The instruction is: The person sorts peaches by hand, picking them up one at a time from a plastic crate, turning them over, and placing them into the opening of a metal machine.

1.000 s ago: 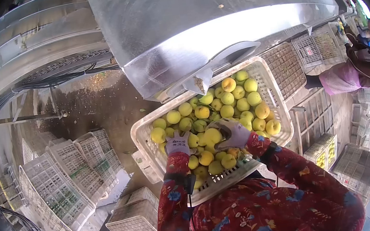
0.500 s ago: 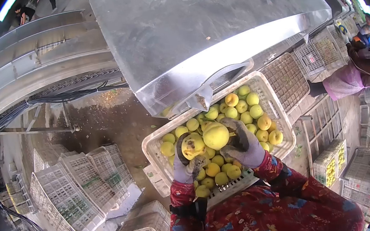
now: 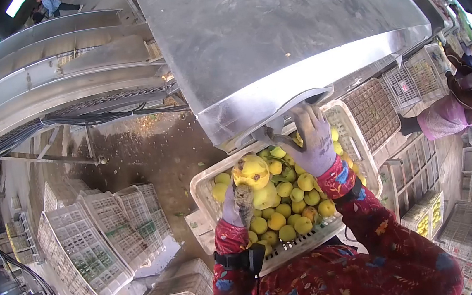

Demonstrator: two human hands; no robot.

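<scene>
My gloved left hand [image 3: 238, 201] is closed around a yellow peach [image 3: 251, 171] with brown blemishes. A second pale yellow peach [image 3: 265, 195] sits right beside it, close to the fingers. My gloved right hand [image 3: 313, 142] is stretched out, fingers spread, over the far side of the crate, its fingertips at the metal lip [image 3: 285, 112] of the machine. Beneath both hands, a white plastic crate [image 3: 367, 161] is filled with yellow-green peaches [image 3: 287, 233], some with an orange blush or a dark spot.
A broad sheet-metal cover [image 3: 291, 23] stands just beyond the crate. Stacked plastic crates [image 3: 80, 249] are at the left, and more crates [image 3: 370, 108] line the right. A person in a pink apron [image 3: 447, 115] works at the far right. Black cables [image 3: 114, 113] run along the conveyor frame.
My right hand has left the large pale peach and moved up toward the metal lip, opening out. My left hand keeps the blemished peach, now raised and turned.
</scene>
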